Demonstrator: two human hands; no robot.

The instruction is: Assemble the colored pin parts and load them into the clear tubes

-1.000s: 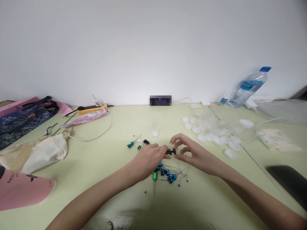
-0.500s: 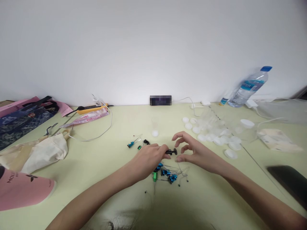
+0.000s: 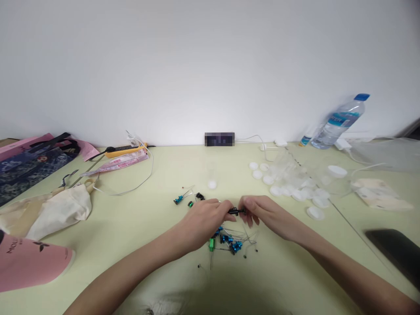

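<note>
My left hand [image 3: 209, 218] is closed around a small black metal tool [image 3: 235, 211], gripping its left part. The tool's short shaft sticks out to the right. At that end, my right hand [image 3: 259, 212] has its thumb and fingers curled in on the tip. On the table below lies a pile of similar small tools with thin wire rods: several blue ones [image 3: 235, 246] and a green one [image 3: 211, 245]. Just beyond my left hand lie another blue tool [image 3: 178, 200], a black one [image 3: 200, 196] and a partly hidden green piece [image 3: 190, 204].
A clear container with a white base [image 3: 212, 184] stands ahead. Many clear containers and white lids [image 3: 298, 194] spread to the right, near a leaning water bottle [image 3: 341, 120] and a dark phone-like slab [image 3: 393, 253]. A pink cup [image 3: 36, 262] and cloth bag [image 3: 62, 210] lie left.
My right hand has turned and closed from an open curve onto the right end of the black tool. My left hand keeps its hold and has barely moved.
</note>
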